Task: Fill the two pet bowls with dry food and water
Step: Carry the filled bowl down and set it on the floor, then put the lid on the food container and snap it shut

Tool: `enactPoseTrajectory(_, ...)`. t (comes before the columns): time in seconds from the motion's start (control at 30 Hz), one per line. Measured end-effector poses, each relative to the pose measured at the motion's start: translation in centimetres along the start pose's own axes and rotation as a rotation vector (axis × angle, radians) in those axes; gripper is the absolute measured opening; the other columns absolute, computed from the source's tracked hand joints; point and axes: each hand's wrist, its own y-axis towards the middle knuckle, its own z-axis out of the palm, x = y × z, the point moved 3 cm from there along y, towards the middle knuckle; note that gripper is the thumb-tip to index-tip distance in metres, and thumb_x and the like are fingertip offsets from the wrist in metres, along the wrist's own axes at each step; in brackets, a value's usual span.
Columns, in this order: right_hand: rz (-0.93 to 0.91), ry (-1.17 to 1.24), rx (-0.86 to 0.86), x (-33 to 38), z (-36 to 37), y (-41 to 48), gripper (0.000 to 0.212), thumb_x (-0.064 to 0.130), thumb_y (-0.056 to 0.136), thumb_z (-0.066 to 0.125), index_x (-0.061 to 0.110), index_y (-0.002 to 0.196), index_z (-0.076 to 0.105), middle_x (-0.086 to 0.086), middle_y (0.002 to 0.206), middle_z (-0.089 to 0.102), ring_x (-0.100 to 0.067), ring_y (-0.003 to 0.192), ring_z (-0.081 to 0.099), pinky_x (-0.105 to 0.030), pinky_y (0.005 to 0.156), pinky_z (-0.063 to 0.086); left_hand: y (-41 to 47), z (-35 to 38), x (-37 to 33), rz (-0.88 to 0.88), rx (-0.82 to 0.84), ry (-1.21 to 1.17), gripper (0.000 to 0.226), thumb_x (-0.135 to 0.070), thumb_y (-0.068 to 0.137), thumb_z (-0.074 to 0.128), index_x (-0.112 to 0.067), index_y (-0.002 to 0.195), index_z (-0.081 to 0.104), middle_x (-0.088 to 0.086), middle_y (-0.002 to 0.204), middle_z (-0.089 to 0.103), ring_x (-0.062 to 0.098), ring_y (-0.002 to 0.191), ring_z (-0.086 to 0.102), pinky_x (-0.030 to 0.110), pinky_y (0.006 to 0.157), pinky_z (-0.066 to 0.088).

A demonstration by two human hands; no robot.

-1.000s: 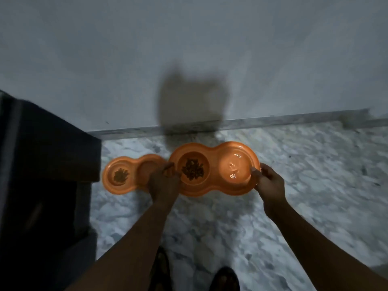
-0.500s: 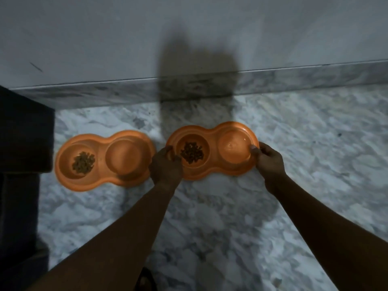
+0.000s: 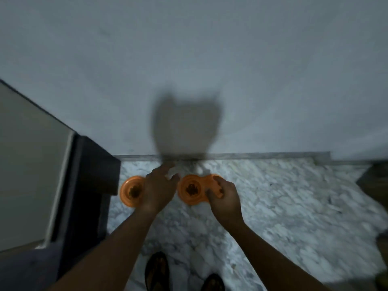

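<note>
- Standing on a marble floor [image 3: 273, 206], a person looks down at two orange double pet bowls that lie side by side near the far edge of the floor, where it meets a grey wall [image 3: 210, 59].
- The right bowl [image 3: 194, 191] holds a small heap of dry food [image 3: 191, 189] in its left well; its right well is hidden behind the right hand, so whether it holds water cannot be told.
- The left bowl [image 3: 131, 191] sits just beside a dark cabinet [image 3: 92, 175] at the floor's left edge, with dry food [image 3: 133, 189] in its left well; its right well is covered by the left hand.
- The left hand [image 3: 157, 190] is above the gap between the bowls, fingers spread and loose, gripping nothing.
- The right hand [image 3: 223, 198] is over the right end of the right bowl, fingers curled; blur makes it impossible to tell whether it grips the rim or is clear of it.
- The two hands are apart, with the food well of the right bowl between them.
- A shadow [image 3: 184, 127] falls on the wall straight above the bowls.
- Two sandalled feet [image 3: 157, 271] show at the near edge of the floor.
</note>
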Motion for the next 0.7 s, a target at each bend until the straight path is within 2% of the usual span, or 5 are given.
enactPoseTrajectory(0.1,-0.072,-0.044,0.059,11.6,-2.9,-6.1,0.043,0.029,0.09,0.068,0.02,0.132,0.064,-0.006,0.13,0.061,-0.022,0.12,0.059,-0.041,0.105,0.047,-5.6,-11.2,-6.5,0.091,0.034,-0.039,0.032,-0.022,0.084,0.069,-0.023,0.116,0.07,-0.002,0.109,0.071,-0.004,0.089,0.067,0.011,0.078,0.048)
enactPoseTrajectory(0.2,-0.21,-0.039,0.056,23.3,-4.4,-12.7,0.041,0.023,0.09,0.07,0.02,0.131,0.065,-0.007,0.13,0.06,-0.021,0.122,0.057,-0.032,0.104,0.044,-11.8,-23.0,-10.6,0.187,-0.027,-0.031,0.035,-0.03,0.08,0.072,-0.03,0.115,0.071,-0.005,0.116,0.07,0.01,0.099,0.067,0.026,0.088,0.052)
enactPoseTrajectory(0.33,-0.362,0.009,0.051,35.4,-3.4,-22.5,0.033,0.027,0.092,0.07,0.022,0.124,0.067,-0.001,0.124,0.062,-0.016,0.114,0.06,-0.031,0.096,0.049,-20.4,-36.0,-12.3,0.296,-0.102,-0.014,0.035,-0.031,0.084,0.07,-0.026,0.119,0.068,-0.007,0.122,0.066,0.013,0.1,0.065,0.026,0.09,0.05)
enactPoseTrajectory(0.5,-0.512,0.069,0.078,47.3,4.8,-35.3,0.026,0.028,0.093,0.069,0.022,0.118,0.071,0.006,0.122,0.066,-0.012,0.108,0.062,-0.025,0.089,0.047,-28.7,-52.4,-5.5,0.358,-0.139,0.127,0.036,-0.036,0.081,0.071,-0.028,0.116,0.07,-0.005,0.121,0.069,0.011,0.099,0.068,0.028,0.095,0.05)
enactPoseTrajectory(0.7,-0.559,0.143,0.153,56.7,20.2,-48.5,0.02,0.028,0.091,0.07,0.025,0.11,0.074,0.011,0.107,0.065,-0.017,0.107,0.065,-0.04,0.096,0.054,-35.7,-72.3,7.6,0.305,-0.293,0.232,0.032,-0.034,0.082,0.071,-0.028,0.113,0.071,-0.002,0.122,0.069,0.015,0.101,0.067,0.032,0.096,0.05)
